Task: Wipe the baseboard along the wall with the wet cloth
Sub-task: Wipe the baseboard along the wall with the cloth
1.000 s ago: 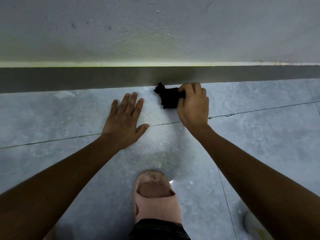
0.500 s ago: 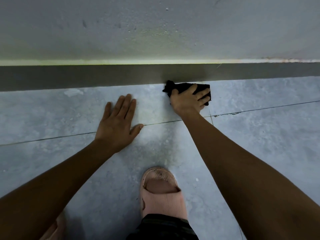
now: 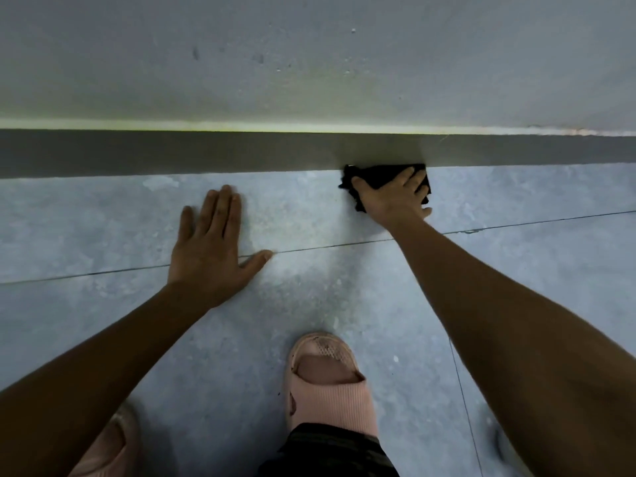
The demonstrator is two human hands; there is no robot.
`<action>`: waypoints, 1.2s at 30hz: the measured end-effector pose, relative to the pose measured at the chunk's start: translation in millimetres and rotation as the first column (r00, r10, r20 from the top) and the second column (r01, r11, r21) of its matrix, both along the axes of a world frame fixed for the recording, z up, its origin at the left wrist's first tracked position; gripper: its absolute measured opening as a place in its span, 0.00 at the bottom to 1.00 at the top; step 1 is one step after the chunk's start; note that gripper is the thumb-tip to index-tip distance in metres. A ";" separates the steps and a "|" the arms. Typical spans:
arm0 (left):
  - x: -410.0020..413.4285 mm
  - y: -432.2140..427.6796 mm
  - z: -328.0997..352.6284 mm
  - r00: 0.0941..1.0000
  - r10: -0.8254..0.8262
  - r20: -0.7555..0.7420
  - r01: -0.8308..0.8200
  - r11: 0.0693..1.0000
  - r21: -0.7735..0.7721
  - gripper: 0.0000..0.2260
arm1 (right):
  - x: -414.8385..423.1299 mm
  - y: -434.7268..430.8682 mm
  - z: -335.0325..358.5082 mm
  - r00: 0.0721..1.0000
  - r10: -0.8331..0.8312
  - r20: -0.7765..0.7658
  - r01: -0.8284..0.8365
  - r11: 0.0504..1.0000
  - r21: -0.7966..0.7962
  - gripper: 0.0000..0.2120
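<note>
While the left hand [image 3: 210, 249] lay flat on the floor tiles [image 3: 103, 215], fingers spread and holding nothing, the right hand [image 3: 395, 197] pressed the black cloth [image 3: 373, 175] against the foot of the dark baseboard [image 3: 206, 153]. That strip ran left to right along the far wall, so the stroke would likely follow it sideways.

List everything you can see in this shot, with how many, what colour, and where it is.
cloth: one, black, on the floor against the foot of the baseboard, under the right hand
baseboard: one, dark grey, along the foot of the wall
wall: one, pale grey, top
floor: pale grey tiles with thin joints
slippers: two, pink, bottom centre and bottom left
left hand: flat on the floor, fingers spread
right hand: pressing the cloth
</note>
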State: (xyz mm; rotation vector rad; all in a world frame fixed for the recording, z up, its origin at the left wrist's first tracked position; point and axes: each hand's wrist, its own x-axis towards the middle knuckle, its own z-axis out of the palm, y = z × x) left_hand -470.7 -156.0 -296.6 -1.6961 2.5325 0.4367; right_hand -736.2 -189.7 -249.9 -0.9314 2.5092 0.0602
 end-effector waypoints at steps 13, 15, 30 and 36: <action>7.9 -2.9 3.1 0.999 -0.049 0.022 0.048 0.998 0.029 0.42 | -17.0 -6.2 0.2 0.999 -0.046 -0.019 0.046 0.999 -0.007 0.57; 8.8 -2.8 2.7 0.998 -0.055 0.008 0.055 0.998 0.025 0.43 | -23.7 -6.3 6.1 0.997 -0.072 -0.008 0.072 0.997 0.011 0.56; 38.1 1.8 -2.3 1.000 0.009 -0.021 -0.010 1.000 -0.017 0.44 | 54.3 2.3 4.7 0.994 0.096 0.047 -0.101 0.987 0.128 0.54; 61.7 9.3 -1.8 0.998 0.063 -0.024 -0.064 0.998 -0.017 0.44 | 64.7 1.9 6.6 0.990 0.132 -0.047 -0.123 0.978 0.167 0.53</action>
